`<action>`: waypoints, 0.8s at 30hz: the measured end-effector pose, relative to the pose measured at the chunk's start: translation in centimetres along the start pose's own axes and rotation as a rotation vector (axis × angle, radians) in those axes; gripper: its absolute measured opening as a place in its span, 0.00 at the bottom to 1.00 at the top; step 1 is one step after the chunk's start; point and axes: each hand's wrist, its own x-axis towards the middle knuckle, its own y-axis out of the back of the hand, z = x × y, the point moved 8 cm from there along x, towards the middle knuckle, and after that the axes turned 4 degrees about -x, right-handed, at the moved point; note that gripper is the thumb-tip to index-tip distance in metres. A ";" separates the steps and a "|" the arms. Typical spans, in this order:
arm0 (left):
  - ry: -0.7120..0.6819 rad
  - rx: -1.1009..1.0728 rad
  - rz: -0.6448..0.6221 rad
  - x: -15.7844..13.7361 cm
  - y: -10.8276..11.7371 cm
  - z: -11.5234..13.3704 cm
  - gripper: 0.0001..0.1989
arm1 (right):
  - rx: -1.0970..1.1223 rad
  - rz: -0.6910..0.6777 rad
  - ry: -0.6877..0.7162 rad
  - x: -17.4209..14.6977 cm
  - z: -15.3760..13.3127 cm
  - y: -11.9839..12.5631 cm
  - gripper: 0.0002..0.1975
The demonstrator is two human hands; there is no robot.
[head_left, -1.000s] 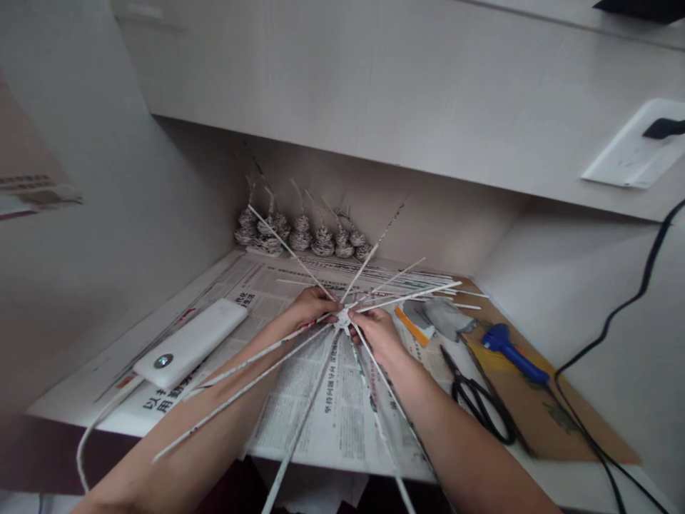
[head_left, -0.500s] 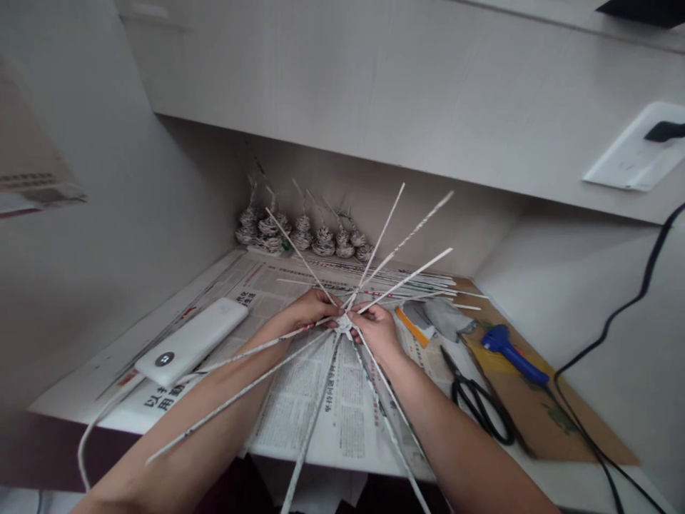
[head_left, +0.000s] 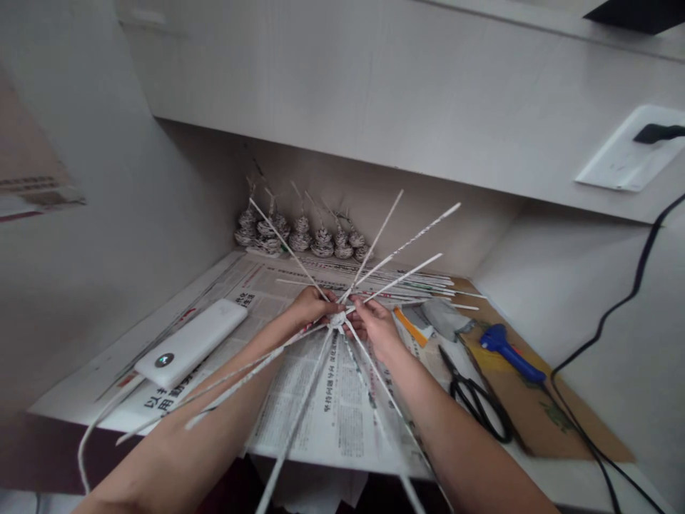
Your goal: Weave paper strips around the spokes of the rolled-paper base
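Between my hands is a small woven paper base [head_left: 337, 320], with several rolled newspaper strips fanning out from its middle like spokes. My left hand [head_left: 312, 305] pinches the base's left and far edge, fingers closed. Its right side is gripped by my right hand [head_left: 374, 325], with thumb and fingers bent around the strips at the rim. One long strip [head_left: 292, 253] points up to the left, and others reach toward me past my forearms. The fingers partly hide the weave.
Woven gourd shapes [head_left: 302, 235] line the back wall. Loose paper rolls [head_left: 422, 278] lie in front of them. A white power bank [head_left: 195, 341] is at left. At right are black scissors [head_left: 476, 400], a blue glue gun [head_left: 511, 353] and cardboard [head_left: 556, 407].
The woven base has turned a little and shifted slightly left, so its spokes point at new angles. My right fingers have moved along its rim.
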 end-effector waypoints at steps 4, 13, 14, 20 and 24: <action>0.057 -0.161 0.109 0.4 1.3 -0.2 0.13 | 0.148 -0.071 -0.027 0.4 -0.7 0.2 0.17; 0.178 -0.628 0.170 1.0 0.9 -1.5 0.03 | 0.181 -0.342 -0.109 -0.2 0.6 -1.8 0.18; 0.187 -0.655 0.170 1.0 0.8 -1.6 0.02 | 0.156 -0.365 -0.128 -0.4 0.7 -1.9 0.18; 0.205 -0.702 0.142 0.7 0.0 -1.5 0.03 | 0.077 -0.262 -0.065 -0.3 0.0 -1.6 0.20; 0.174 -0.680 0.058 0.5 -1.7 -1.6 0.02 | 0.014 -0.097 -0.017 -0.1 0.3 -1.1 0.22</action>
